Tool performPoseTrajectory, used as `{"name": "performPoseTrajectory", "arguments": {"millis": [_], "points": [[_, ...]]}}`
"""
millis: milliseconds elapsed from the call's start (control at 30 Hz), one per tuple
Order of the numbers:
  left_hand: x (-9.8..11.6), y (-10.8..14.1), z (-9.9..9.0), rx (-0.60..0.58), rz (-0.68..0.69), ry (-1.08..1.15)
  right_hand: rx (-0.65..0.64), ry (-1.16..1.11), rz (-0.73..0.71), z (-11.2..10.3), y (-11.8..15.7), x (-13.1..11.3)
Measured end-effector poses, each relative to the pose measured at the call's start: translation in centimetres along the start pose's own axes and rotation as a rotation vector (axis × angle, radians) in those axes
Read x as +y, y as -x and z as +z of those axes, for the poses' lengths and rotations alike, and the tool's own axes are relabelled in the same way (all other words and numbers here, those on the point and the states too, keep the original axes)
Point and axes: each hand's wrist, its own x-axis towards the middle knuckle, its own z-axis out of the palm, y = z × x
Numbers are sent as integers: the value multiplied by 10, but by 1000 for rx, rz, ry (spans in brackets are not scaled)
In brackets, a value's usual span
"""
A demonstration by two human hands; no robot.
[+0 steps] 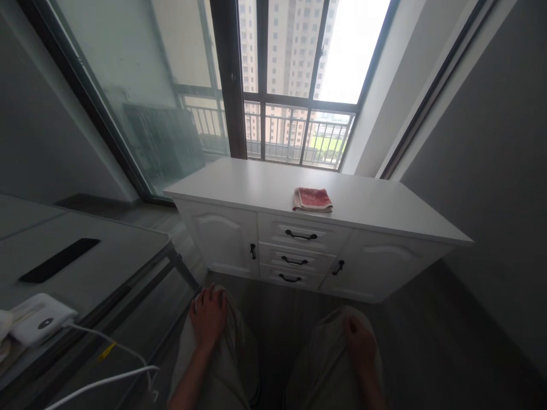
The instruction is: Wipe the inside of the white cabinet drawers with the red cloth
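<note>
My left hand [208, 316] lies on my left knee, palm down, with the fingers spread a little and nothing in it. On my right knee rests my right hand [359, 341], its fingers curled into a loose fist; no object shows in it. Both knees are in light trousers. Ahead of them stands a white cabinet [363, 202] with black handles on its doors and three drawers. A folded red cloth [314, 199] with a pale border lies flat on the cabinet top near its front edge, apart from both hands.
At the left is a table [141, 242] holding a dark flat slab [60, 261] and a white plug-in device [40, 319]. White cables [106, 381] hang beside the table's edge. Behind the cabinet are a glass sliding door [171, 57] and a balcony railing.
</note>
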Motion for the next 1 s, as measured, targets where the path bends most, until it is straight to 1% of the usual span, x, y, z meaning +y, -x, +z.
{"name": "performPoseTrajectory", "arguments": {"millis": [100,200,500,700,1000], "points": [[4,0,0,21,13,5,26,21,14,2,-3,-13],[4,2,1,44,37,6,38,7,-11,2,-4,-18],[6,1,-6,26,5,40,58,55,-20,-2,-2,-14],[6,2,-2,37,15,35,58,59,-14,-3,-1,-10],[2,0,2,50,16,15,68,38,-4,-7,0,-14]]}}
